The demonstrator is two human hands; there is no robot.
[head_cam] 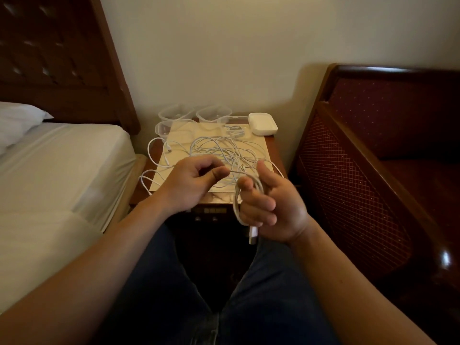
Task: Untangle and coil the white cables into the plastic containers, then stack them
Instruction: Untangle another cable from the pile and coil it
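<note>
Coiling one white cable (pixel 249 195) off the bench (pixel 258 145) tangle (pixel 224 150) at 12 o'clock.
Right hand (pixel 271 207) holds the loops, left hand (pixel 191 183) pinches the feed; light, floppy, springy, so grip the coil itself.

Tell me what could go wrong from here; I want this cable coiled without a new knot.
The strand the left hand pinches runs back into the tangled pile, so pulling may tighten a knot. The coil sits loosely around the right hand fingers and could slip off. Loops hanging over the nightstand edge may drag down.
</note>
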